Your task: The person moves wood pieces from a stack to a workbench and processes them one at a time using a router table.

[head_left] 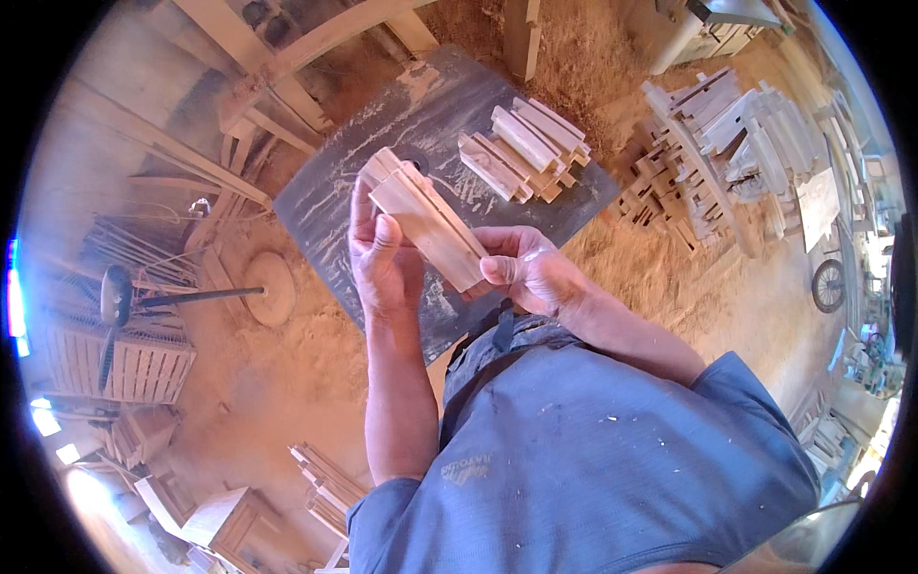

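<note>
Both of my hands hold a short, pale wooden piece (430, 225) with stepped edges, tilted over the dark table. At its far left end, my left hand (384, 239) grips it, thumb on the near side and fingers wrapped behind. My right hand (526, 271) pinches its lower right end, thumb on top and the other fingers underneath. Whether it is one profiled block or several strips held together, I cannot tell. Beyond it, a stack of similar wooden pieces (526, 143) lies on the dark, dusty tabletop (325, 206).
A large pile of cut wood (736, 134) sits on the sawdust-covered floor (287, 383) to the right. Wooden beams (316, 48) rise at the far left. A round wooden disc with a pole (268, 290) and a slatted crate (124, 359) stand left. More strips (325, 488) lie near left.
</note>
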